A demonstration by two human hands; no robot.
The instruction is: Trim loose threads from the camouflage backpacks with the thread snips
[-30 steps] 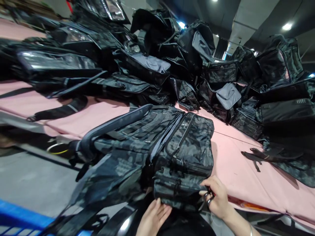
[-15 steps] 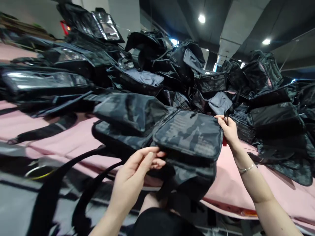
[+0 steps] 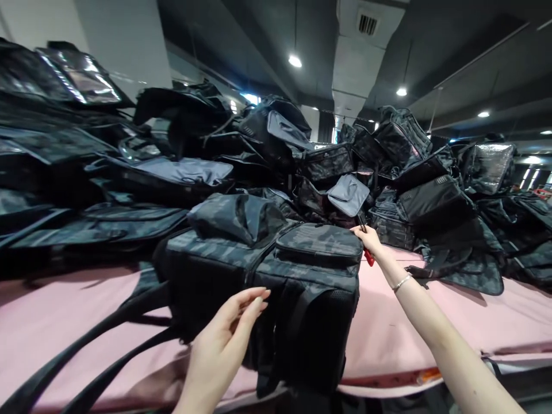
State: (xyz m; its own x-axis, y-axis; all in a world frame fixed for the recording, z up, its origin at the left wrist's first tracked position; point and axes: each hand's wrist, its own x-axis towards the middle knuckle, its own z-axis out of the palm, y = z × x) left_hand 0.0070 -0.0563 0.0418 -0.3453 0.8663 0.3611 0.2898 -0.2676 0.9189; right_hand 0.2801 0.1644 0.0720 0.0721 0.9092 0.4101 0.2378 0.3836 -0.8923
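A dark camouflage backpack [image 3: 263, 287] stands on the pink table [image 3: 414, 328] in front of me, its back panel and straps facing me. My left hand [image 3: 224, 339] rests against its near side, fingers apart, holding nothing. My right hand [image 3: 368, 241] is at the backpack's far right top corner. It grips a small tool with a red handle [image 3: 369, 257], which shows just below the fingers. A thin bracelet circles that wrist.
A tall heap of black and camouflage bags [image 3: 302, 149] fills the far side of the table from left to right. Two black straps [image 3: 86, 368] hang over the table's near left edge. More bags [image 3: 466, 264] lie at the right.
The backpack has been pushed further onto the table and now stands more upright. My right hand moved along with its far corner. The camera has tilted up.
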